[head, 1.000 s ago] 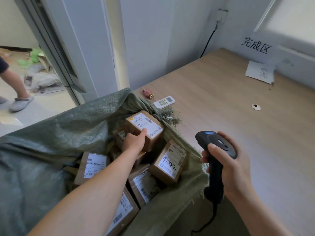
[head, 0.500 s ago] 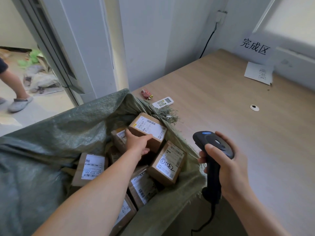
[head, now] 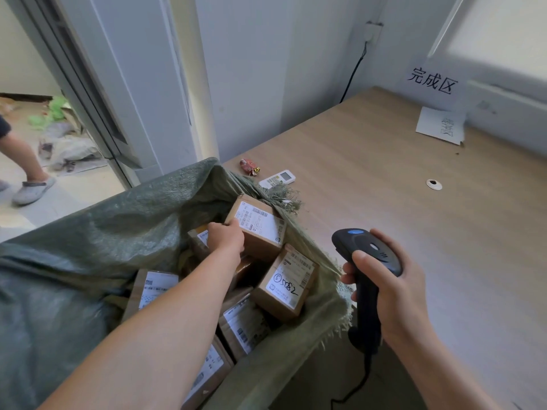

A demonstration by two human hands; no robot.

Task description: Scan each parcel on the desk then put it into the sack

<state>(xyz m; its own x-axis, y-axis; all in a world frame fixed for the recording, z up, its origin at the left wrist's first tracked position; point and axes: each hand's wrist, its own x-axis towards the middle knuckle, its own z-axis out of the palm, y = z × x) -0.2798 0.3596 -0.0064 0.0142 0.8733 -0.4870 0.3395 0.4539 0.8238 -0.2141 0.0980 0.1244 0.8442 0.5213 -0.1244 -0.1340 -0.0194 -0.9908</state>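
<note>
While the left hand (head: 226, 239) is down inside the sack (head: 88, 247), I have it on the near-left corner of the top parcel (head: 260, 229). The thumb lies on the upper edge and the fingers are tucked out of sight below, so I read it as gripping that corner. The parcel lies label up and tilted on the other boxes, just inside the sack's rim where the rim hangs over the left edge of the desk (head: 414, 217). Its long axis runs roughly along that desk edge, leading away from the grip towards the right and a little nearer to me. The bulk of the box therefore lies to the right of the hand.

The right hand (head: 393, 297) is wrapped round the handle of the scanner (head: 367, 255) above the desk's near-left part, head pointing away and to the left. It is well apart from the parcel, so the left hand is the one to let go and lift clear. The marked parcel (head: 285, 284) leans just beside and below. A remote control (head: 278, 179) and a wrapper (head: 249, 167) sit by the far-left corner.
</note>
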